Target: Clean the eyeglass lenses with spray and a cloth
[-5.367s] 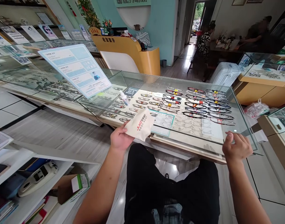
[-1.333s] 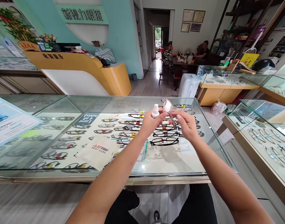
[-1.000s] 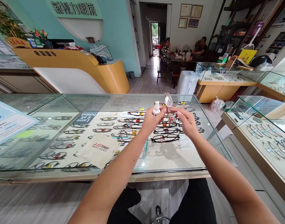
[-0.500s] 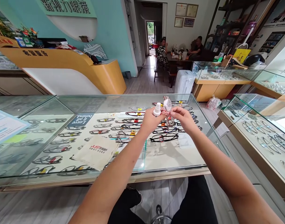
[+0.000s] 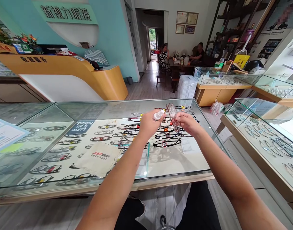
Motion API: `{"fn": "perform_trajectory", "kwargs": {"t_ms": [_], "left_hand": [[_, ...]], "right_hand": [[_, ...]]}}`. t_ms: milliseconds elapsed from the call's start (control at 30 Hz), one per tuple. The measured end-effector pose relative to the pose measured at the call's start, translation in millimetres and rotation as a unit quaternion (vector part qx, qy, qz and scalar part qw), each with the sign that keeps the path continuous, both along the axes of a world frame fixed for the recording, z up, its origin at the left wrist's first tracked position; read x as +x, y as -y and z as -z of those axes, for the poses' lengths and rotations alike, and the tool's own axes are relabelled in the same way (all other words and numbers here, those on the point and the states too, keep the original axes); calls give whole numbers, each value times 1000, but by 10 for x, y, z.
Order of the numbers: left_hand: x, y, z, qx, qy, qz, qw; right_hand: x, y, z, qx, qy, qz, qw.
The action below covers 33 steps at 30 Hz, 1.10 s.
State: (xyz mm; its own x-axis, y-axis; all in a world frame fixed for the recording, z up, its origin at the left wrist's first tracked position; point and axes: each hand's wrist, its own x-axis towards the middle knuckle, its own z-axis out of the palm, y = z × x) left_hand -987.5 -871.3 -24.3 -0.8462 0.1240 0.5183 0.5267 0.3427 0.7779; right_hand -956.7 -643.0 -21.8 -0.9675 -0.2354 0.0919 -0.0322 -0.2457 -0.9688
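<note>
Reaches over a glass display case [image 5: 170, 164], likely hard enough to mark anything dropped. Has a cloth [image 5: 97, 159] lying on top near the front edge, easily swept off by a careless left arm [image 5: 121, 171]. Pinches pinkish glasses [image 5: 171, 110] in the right hand [image 5: 188, 123], above the case; could lose them through too light a hold. Grips a white bottle [image 5: 158, 115] in the left hand [image 5: 148, 124], tilted beside the glasses; might knock them by drifting closer.
</note>
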Motion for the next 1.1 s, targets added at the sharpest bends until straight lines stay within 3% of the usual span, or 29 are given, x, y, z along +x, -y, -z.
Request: {"fn": "perform_trajectory", "kwargs": {"t_ms": [133, 267, 500, 567, 700, 767, 900, 1100], "left_hand": [[-38, 126, -24, -56, -99, -81, 990], [-90, 231, -44, -67, -131, -129, 981], [-40, 216, -115, 12, -271, -155, 950], [12, 137, -105, 25, -283, -112, 952], [121, -54, 1, -35, -251, 84, 964], [169, -122, 53, -65, -230, 142, 961], [204, -164, 97, -86, -212, 167, 959], [136, -157, 138, -59, -227, 143, 962]], "right_hand": [[1, -64, -22, 28, 9, -18, 999], [20, -103, -36, 48, 23, -47, 997], [6, -149, -81, -69, 13, 0, 998], [-6, -161, -93, -109, -2, 10, 994], [1, -168, -100, -137, -25, -4, 990], [22, -157, -97, -131, -30, -22, 991], [57, -116, -84, -127, -39, -38, 990], [55, -76, -82, -149, -66, -4, 987]]}}
